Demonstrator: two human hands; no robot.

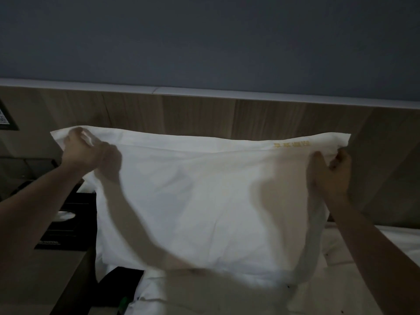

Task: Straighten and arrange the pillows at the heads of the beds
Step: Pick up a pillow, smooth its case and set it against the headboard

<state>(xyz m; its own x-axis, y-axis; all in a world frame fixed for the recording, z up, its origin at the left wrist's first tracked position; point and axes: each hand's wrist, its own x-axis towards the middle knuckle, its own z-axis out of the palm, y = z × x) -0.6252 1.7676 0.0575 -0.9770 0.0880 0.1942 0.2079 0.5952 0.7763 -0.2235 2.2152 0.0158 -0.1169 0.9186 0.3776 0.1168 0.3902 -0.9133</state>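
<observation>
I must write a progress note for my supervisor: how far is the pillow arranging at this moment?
Nothing looks finished yet. In hand: the left hand and right hand grip the top corners of a white pillow, holding it up before the wooden headboard. Left: setting it down straight on the bed. Other pillows are not visible.

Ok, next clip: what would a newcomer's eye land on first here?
The big white pillow fills the middle of the view, held upright in front of the wooden headboard. Both hands grip its top corners: the left hand at the upper left, the right hand at the upper right, beside yellow lettering on the pillow's top edge.
</observation>
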